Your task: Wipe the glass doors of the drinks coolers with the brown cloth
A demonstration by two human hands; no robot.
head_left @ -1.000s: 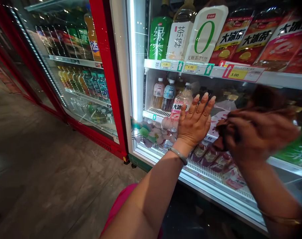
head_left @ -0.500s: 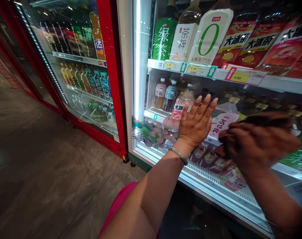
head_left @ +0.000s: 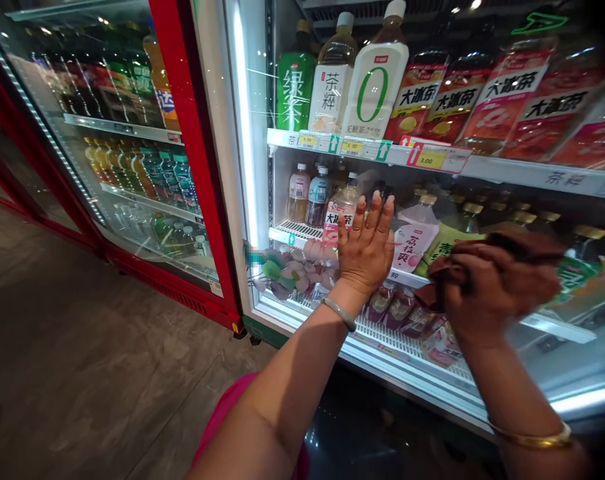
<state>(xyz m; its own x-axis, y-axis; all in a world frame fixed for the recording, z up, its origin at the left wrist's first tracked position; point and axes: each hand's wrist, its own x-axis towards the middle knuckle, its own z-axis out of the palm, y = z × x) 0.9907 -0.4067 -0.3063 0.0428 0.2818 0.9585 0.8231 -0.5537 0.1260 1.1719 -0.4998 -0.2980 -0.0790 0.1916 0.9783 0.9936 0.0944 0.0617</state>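
My left hand [head_left: 366,247] lies flat with its fingers spread against the glass door [head_left: 302,363] of a lit drinks cooler. A pale bangle circles that wrist. To the right, my right hand [head_left: 497,293] is closed on a crumpled dark brown cloth [head_left: 440,273], held at the glass; the hand is slightly blurred. A gold bangle shows on the right wrist. Behind the glass near my left hand are a pink-labelled bottle [head_left: 338,212] and a pale pink bottle [head_left: 413,240]. A flower decal [head_left: 297,267] sits on the glass left of my left hand.
Large tea bottles [head_left: 377,87] line the upper shelf, above price tags [head_left: 427,157]. A second cooler with a red frame [head_left: 182,153] stands to the left, also stocked with bottles. Grey tiled floor [head_left: 107,373] stretches along the coolers' front.
The view has shifted, bringing more of the cooler's right side into sight. My left hand stays flat on the glass. My right hand still holds the cloth, and its gold bangle now shows.
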